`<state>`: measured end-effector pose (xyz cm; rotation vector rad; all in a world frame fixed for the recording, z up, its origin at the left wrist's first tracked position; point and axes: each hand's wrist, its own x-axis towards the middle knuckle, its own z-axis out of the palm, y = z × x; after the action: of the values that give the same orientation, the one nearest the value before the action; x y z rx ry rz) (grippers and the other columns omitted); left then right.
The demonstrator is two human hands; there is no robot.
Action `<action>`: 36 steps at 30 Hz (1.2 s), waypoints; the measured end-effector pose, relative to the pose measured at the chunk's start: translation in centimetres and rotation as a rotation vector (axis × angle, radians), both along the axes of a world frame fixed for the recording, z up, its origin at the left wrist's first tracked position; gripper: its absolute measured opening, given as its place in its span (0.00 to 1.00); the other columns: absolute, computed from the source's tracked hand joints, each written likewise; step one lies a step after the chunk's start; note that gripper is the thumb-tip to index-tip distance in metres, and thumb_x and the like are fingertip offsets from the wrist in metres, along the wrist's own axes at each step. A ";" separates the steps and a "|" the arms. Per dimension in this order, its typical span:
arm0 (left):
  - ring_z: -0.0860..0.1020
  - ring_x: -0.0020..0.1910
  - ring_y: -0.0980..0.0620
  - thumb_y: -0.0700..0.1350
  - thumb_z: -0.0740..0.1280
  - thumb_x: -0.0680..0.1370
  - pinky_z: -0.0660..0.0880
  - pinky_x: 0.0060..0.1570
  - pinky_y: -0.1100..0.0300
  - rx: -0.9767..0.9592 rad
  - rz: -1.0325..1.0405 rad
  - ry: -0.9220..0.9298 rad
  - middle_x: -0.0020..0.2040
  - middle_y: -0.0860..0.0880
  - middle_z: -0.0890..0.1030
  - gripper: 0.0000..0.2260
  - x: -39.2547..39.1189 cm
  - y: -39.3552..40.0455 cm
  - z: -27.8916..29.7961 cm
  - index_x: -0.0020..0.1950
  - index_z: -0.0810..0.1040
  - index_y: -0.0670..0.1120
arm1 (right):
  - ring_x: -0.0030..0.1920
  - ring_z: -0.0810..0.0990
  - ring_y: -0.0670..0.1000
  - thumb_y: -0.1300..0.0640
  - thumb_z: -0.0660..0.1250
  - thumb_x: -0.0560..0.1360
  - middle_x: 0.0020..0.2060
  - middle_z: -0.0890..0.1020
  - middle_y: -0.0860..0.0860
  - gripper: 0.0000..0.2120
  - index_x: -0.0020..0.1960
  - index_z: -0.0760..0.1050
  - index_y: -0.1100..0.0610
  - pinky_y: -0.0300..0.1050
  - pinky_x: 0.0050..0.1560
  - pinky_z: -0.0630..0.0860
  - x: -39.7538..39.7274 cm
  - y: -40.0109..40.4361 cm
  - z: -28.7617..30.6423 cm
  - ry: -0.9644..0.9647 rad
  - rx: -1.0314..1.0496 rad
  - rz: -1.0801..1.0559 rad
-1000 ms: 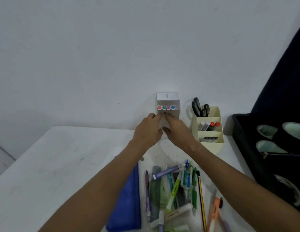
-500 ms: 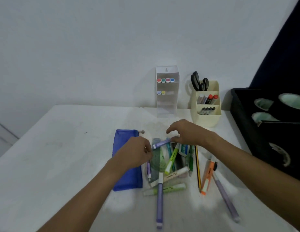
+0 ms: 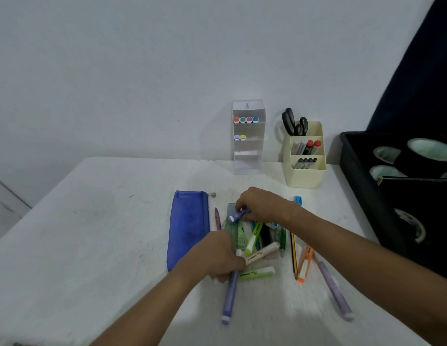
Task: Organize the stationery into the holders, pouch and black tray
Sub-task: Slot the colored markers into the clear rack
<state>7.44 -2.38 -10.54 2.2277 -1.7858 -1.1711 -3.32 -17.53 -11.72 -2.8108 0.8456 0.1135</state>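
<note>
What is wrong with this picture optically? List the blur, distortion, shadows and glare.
Head view: overall soft; small print on the pile's markers is unreadable. Wide-angle bend makes the black tray lean at the right edge. Soft shadows lie behind the clear holder and cream holder on the wall. No harsh glare.

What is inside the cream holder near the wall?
The cream holder has black scissors at the back, markers in the middle and dark-capped pens in front; their lower parts are hidden.
</note>
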 end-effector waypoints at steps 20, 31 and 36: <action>0.75 0.26 0.51 0.48 0.61 0.80 0.72 0.28 0.61 -0.363 0.325 0.278 0.40 0.41 0.81 0.12 4.5 -8.7 10.9 0.51 0.79 0.41 | 0.30 0.74 0.46 0.58 0.59 0.80 0.40 0.81 0.55 0.14 0.64 0.69 0.47 0.44 0.32 0.75 -2.3 -2.5 8.8 -0.966 0.502 -0.314; 0.75 0.40 0.49 0.42 0.62 0.78 0.72 0.39 0.59 -0.613 0.102 -0.209 0.49 0.44 0.78 0.10 2.2 -13.0 11.2 0.58 0.74 0.41 | 0.38 0.78 0.34 0.61 0.66 0.77 0.38 0.81 0.47 0.08 0.55 0.77 0.60 0.26 0.38 0.73 -3.7 -4.5 10.1 -1.153 0.041 -0.396; 0.79 0.44 0.46 0.42 0.63 0.79 0.70 0.41 0.63 -0.771 0.076 -0.271 0.50 0.43 0.81 0.08 1.2 -14.7 10.3 0.56 0.77 0.41 | 0.41 0.77 0.39 0.62 0.70 0.74 0.46 0.77 0.47 0.09 0.54 0.79 0.59 0.21 0.42 0.70 -3.5 -5.3 9.0 -1.109 -0.090 -0.397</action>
<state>8.65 -17.03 -0.23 1.9844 -1.7840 -0.0963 -6.78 -22.84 -2.76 -2.1271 1.0173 -1.3882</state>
